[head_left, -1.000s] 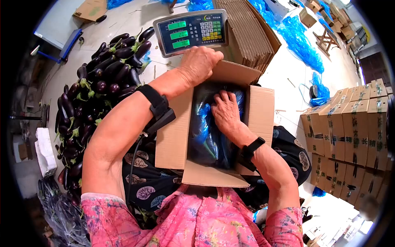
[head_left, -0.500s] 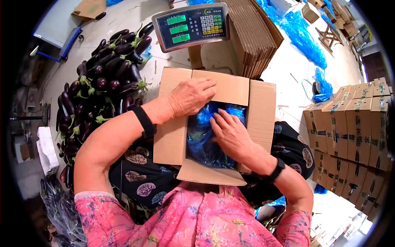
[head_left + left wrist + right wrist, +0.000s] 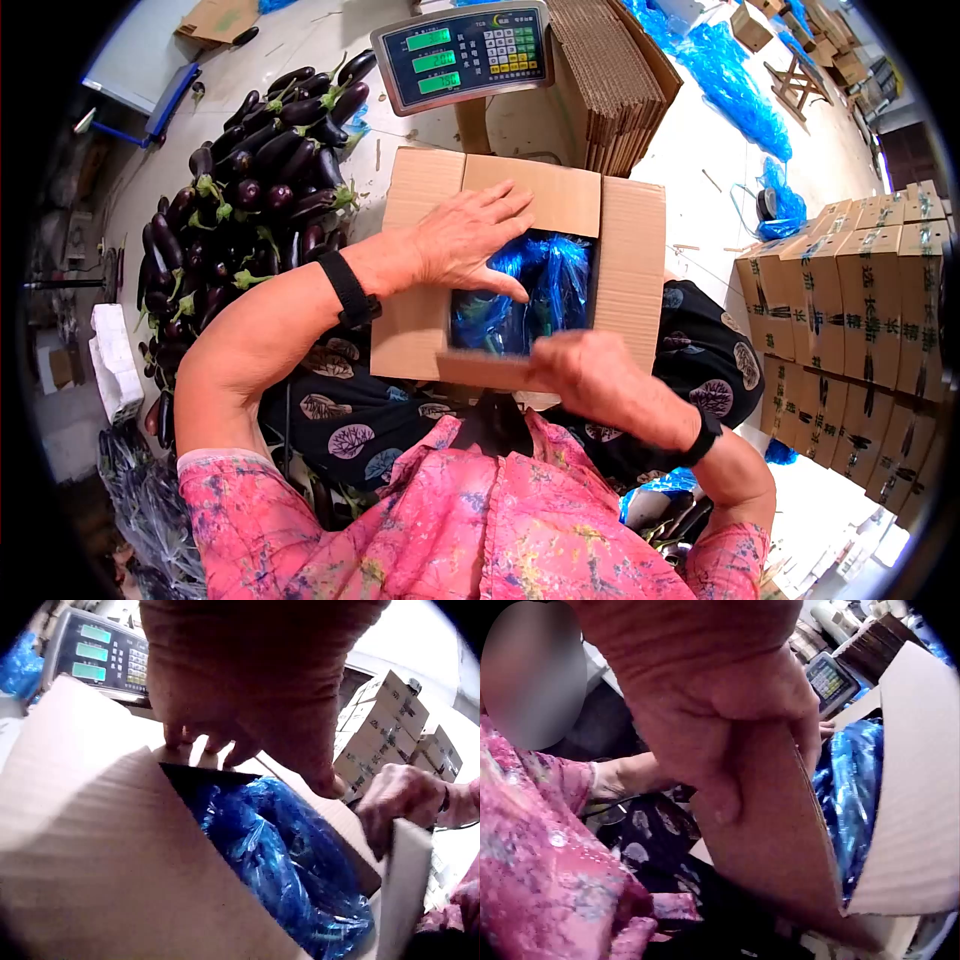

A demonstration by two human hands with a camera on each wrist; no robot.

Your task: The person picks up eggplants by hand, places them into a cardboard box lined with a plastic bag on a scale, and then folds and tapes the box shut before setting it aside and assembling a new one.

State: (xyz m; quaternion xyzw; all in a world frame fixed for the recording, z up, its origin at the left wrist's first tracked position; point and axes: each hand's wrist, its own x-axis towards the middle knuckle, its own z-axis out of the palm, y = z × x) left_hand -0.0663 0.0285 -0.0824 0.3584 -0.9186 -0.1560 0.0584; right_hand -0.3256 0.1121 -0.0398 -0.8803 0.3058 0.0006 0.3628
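Pressing on the far flap (image 3: 555,205) with straight, spread fingers, the left hand (image 3: 462,242) grasps nothing. The right hand (image 3: 605,380), slightly blurred in the head view, grasps the near flap (image 3: 475,368) between thumb and fingers. Both flaps belong to the cardboard box (image 3: 632,245), located at the person's knees; its side flaps are spread outward. Blue plastic wrapping (image 3: 566,285) lies inside; its contents cannot be clearly identified. Beyond the box stand the scale display (image 3: 465,60) and flat cardboard sheets (image 3: 610,70). Eggplants (image 3: 285,155) lie heaped at left; taped cartons (image 3: 868,285) are stacked at right.
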